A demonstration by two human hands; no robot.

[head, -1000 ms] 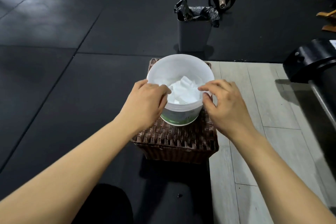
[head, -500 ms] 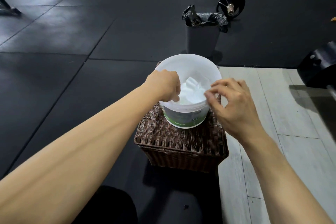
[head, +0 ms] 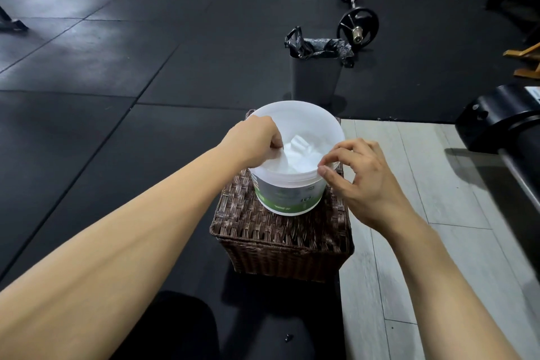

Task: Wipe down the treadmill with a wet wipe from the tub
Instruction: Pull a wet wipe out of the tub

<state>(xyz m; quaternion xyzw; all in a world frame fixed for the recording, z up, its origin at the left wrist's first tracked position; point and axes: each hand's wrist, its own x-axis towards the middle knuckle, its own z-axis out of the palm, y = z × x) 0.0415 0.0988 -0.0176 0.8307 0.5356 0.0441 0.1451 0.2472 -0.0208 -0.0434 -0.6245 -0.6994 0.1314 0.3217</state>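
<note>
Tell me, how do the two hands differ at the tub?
The left hand reaches into the tub, fingers curled on a wipe; the right hand stays outside, its fingertips at the rim. The left hand is at the tub's left side, the right hand at its right. Both are bare.

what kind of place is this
Most likely a gym. The floor is black rubber matting, a barbell with plates lies on it, and part of a black exercise machine, probably a treadmill, shows at the right edge.
</note>
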